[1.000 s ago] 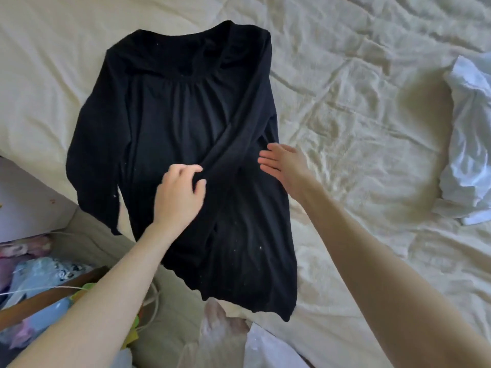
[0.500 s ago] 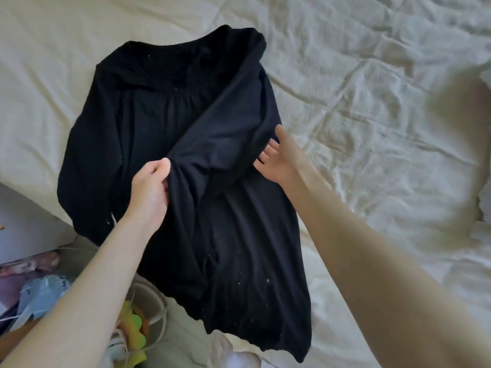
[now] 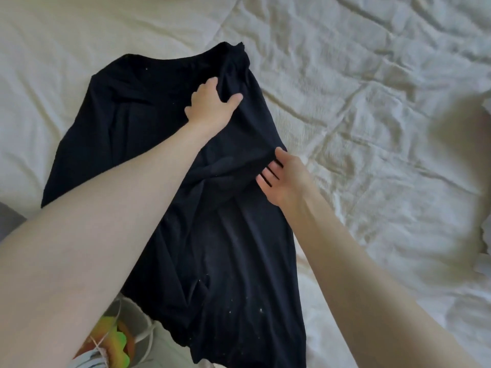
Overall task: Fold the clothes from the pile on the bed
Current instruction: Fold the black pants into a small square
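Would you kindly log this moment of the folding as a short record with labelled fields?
garment: black long-sleeved fabric top, spread flat, neckline far from the person
surface: wrinkled cream bed sheet
left hand: grips a fold of the top near the neckline
right hand: fingers straight, tucked under the top's right edge
hem: hangs over the near edge of the bed
fold state: right side being brought over the body; not yet a finished fold
beside bed: bright green and orange item, too unclear to identify
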Available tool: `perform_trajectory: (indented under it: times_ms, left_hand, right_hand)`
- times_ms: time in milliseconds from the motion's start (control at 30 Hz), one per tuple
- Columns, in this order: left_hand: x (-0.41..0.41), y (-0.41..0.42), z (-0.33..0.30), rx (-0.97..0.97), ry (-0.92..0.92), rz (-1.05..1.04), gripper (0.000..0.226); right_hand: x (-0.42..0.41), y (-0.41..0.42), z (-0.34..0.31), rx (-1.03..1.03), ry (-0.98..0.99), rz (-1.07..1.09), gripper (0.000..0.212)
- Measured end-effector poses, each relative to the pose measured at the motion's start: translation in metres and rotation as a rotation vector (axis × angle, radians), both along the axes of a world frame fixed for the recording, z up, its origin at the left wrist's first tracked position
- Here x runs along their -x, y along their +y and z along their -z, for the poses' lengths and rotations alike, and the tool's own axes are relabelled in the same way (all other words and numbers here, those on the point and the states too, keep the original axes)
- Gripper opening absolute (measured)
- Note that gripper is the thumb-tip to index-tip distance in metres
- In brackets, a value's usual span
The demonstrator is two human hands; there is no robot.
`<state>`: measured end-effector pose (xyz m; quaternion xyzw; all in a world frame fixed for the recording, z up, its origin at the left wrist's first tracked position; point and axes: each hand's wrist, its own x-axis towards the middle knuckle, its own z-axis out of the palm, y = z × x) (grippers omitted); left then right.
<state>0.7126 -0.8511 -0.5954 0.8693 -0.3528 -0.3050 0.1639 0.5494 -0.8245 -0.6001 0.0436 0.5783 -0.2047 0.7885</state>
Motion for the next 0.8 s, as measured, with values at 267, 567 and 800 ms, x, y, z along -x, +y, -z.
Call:
perform_trajectory:
  times_ms: [267,567,800]
  left_hand:
    - [0.015,-0.070,0.006,0.313,0.265,-0.199,0.021]
    - [0.004,0.006,0.013,0.232,0.050,-0.084,0.044]
    - [0.010,0.122,0.004,0.063,-0.164,-0.089,0.033]
  right_hand:
    - [0.017,-0.015,0.013,0.005,-0.221,0.229,0.011]
    - [0.014,0.023,0.018,0.122,-0.083,-0.162,0.050]
    - [-0.002,0.071,0.004,0.079,-0.007,-0.420,0.034]
